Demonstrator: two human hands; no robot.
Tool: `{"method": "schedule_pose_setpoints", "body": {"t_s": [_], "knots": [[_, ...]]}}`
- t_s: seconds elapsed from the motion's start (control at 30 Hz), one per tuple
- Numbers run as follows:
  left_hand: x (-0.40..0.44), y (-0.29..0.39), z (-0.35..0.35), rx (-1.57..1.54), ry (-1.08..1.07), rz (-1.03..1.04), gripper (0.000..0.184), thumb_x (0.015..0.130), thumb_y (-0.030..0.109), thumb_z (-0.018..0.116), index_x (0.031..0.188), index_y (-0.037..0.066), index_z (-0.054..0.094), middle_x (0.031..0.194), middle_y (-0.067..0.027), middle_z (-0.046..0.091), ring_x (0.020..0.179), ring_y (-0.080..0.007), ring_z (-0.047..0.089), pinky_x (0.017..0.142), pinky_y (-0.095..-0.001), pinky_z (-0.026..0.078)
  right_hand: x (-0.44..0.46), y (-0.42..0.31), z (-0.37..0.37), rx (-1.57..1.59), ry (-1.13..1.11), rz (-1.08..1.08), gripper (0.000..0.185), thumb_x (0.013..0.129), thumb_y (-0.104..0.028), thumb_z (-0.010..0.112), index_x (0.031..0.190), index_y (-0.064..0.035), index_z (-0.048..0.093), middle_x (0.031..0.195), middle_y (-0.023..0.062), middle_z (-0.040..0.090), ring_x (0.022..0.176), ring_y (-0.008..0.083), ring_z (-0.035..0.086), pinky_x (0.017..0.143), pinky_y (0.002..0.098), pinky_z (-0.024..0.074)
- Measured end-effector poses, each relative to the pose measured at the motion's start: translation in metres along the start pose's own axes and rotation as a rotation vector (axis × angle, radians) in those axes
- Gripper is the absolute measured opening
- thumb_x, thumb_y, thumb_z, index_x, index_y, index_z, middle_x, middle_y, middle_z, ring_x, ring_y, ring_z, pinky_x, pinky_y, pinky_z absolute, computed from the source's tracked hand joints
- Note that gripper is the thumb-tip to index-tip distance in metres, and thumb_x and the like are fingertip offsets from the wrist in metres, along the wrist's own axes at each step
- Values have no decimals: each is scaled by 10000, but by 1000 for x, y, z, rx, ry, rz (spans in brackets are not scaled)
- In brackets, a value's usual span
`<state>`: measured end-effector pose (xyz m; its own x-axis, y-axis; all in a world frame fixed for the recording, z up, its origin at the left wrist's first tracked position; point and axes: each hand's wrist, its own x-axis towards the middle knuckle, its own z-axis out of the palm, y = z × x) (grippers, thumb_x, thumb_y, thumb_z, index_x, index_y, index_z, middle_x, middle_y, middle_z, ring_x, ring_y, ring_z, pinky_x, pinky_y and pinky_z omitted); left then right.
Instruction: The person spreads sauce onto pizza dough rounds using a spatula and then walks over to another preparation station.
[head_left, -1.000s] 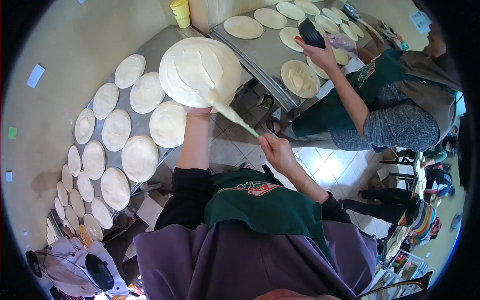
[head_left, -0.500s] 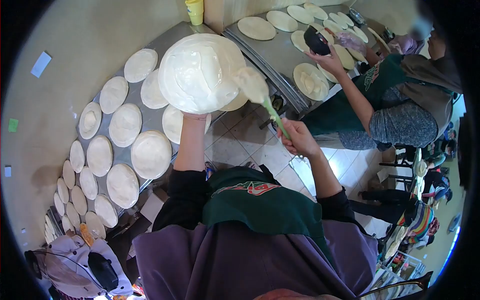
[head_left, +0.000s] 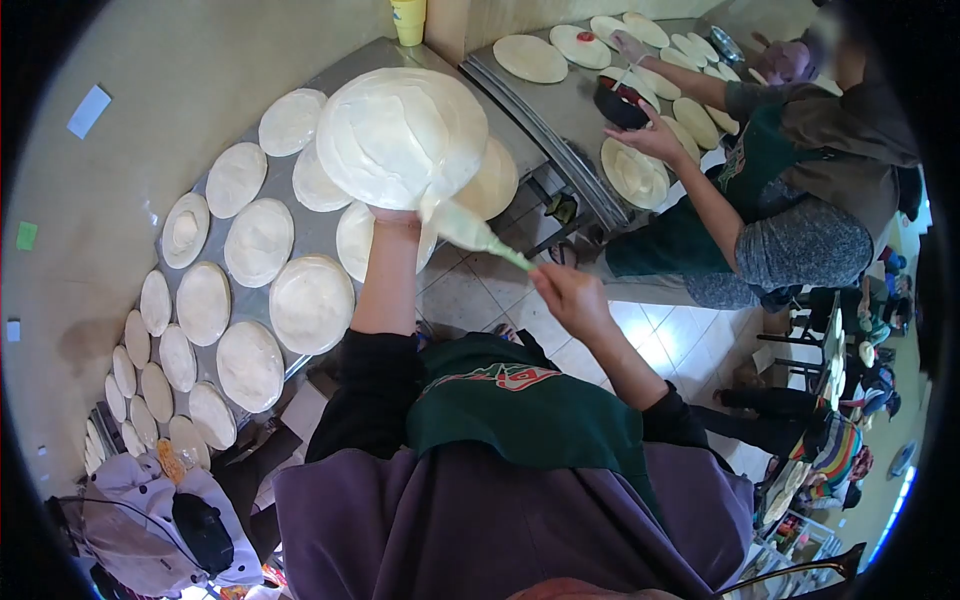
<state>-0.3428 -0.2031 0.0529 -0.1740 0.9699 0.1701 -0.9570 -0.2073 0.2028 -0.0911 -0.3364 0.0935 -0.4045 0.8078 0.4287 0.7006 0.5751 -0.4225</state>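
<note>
My left hand (head_left: 396, 216) supports a wide, round white bowl (head_left: 400, 140) of thick white cream from below; its fingers are mostly hidden under it. In my right hand (head_left: 577, 298) is a spatula (head_left: 505, 250) with a green handle, its head coated in cream and held at the bowl's lower right edge. Partly behind the bowl lies a plain dough round (head_left: 492, 182). Left of it, several dough rounds (head_left: 260, 242) spread with cream rest on the metal table (head_left: 365, 75). One small round (head_left: 185, 230) bears a dollop in its middle.
At the right, a co-worker (head_left: 770, 170) holds a dark bowl (head_left: 622, 102) of red sauce over a second table (head_left: 555, 115) with more rounds. A yellow cup (head_left: 409, 20) stands by the wall. Another person's cap (head_left: 150, 520) shows at lower left.
My right hand has drawn the spatula left and down, from the bowl's right side to its lower edge. The co-worker's dark bowl has moved lower, and red sauce now shows on one round.
</note>
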Motion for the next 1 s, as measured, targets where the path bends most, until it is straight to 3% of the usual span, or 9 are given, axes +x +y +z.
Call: {"method": "schedule_pose_setpoints", "body": {"t_s": [0.1,0.13,0.2,0.33,0.47,0.57,0.67,0.83,1.0], "knots": [[3,-2,-14,64,-143,43,622,880,548,345,1367,163,342,1393,-80,371,1258,-323,367,1038,-516,301,1,-9,-9,67,-21,13,157,867,-204,577,837,-50,592,589,137,544,531,309,562,482,398,433],[0,0,-2,-177,-229,-40,628,878,551,347,1371,163,332,1402,-79,356,1264,-321,359,1037,-518,300,4,-11,-14,64,-15,18,157,867,-204,577,837,-50,592,589,137,544,531,309,562,482,398,433],[-3,2,16,-496,-332,-194,636,875,554,349,1377,165,319,1412,-78,340,1272,-319,349,1037,-519,299,15,-10,-25,125,-13,246,169,875,-204,567,830,-42,581,585,151,532,532,321,558,481,401,423],[-4,3,18,-350,-274,-181,643,873,558,348,1381,166,309,1417,-78,330,1278,-318,339,1040,-519,294,11,7,-19,-17,30,199,199,898,-188,536,821,-7,564,586,169,499,507,332,503,476,377,389],[-2,7,15,-268,-227,-178,650,871,562,348,1385,168,298,1422,-78,321,1285,-318,329,1042,-520,289,-9,-6,-21,60,-14,99,184,874,-218,564,815,-44,581,586,158,530,541,337,556,489,421,425],[3,9,4,-506,-300,-241,655,865,568,356,1379,164,315,1420,-76,328,1292,-311,320,1039,-515,297,-5,-2,-27,60,-36,171,174,873,-215,565,822,-50,587,610,139,549,544,331,559,487,415,425],[3,11,7,-337,-413,-245,664,861,573,355,1376,155,319,1416,-86,331,1289,-313,325,1039,-512,298,7,5,-28,37,5,220,170,868,-224,575,825,-60,593,642,115,572,533,319,559,474,403,426],[11,15,7,-286,-340,-212,661,863,570,353,1376,155,317,1416,-88,330,1289,-315,323,1040,-513,294,7,8,-25,-260,125,77,186,842,-262,614,821,-77,613,638,76,583,510,262,568,441,361,431],[17,20,2,-240,-273,-176,658,864,566,351,1377,155,315,1417,-90,329,1290,-317,320,1041,-515,291,8,10,-38,-323,134,145,199,826,-281,634,830,-82,624,648,66,590,509,242,574,435,343,430]]}}
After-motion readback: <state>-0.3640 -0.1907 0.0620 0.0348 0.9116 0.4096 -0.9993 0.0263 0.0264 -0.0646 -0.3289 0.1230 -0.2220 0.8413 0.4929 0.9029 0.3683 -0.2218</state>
